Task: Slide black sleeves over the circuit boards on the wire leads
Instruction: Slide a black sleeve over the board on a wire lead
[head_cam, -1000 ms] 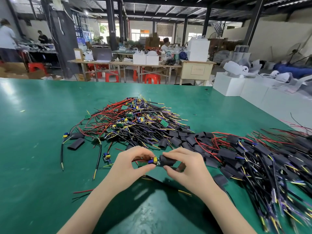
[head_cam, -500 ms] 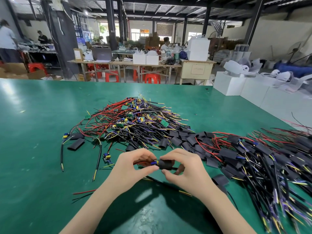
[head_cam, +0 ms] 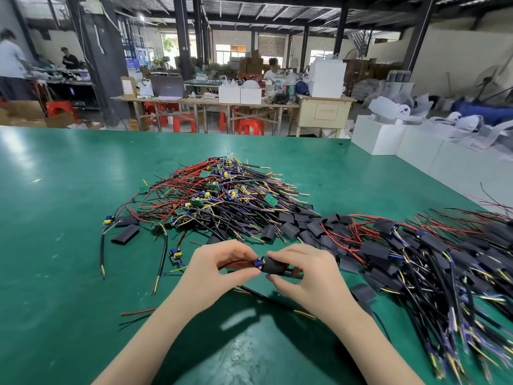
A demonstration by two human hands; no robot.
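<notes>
A black sleeve [head_cam: 273, 264] sits between my two hands just above the green table [head_cam: 69, 190]. My right hand [head_cam: 302, 269] pinches the sleeve from both sides. My left hand [head_cam: 219, 266] pinches the circuit board [head_cam: 258, 263], of which only a blue and yellow tip shows at the sleeve's left mouth, with red leads running under my palm. The board's black cable trails out to the right and down across the table.
A heap of bare boards with wires [head_cam: 222, 195] lies behind my hands. Loose black sleeves [head_cam: 294, 226] lie to its right, and sleeved leads [head_cam: 444, 262] pile up at the right. One bare board [head_cam: 175, 254] and a lone sleeve [head_cam: 125, 234] lie at the left.
The sleeve has slid leftwards over the board, so less of the blue and yellow end shows. Both hands stay in about the same place.
</notes>
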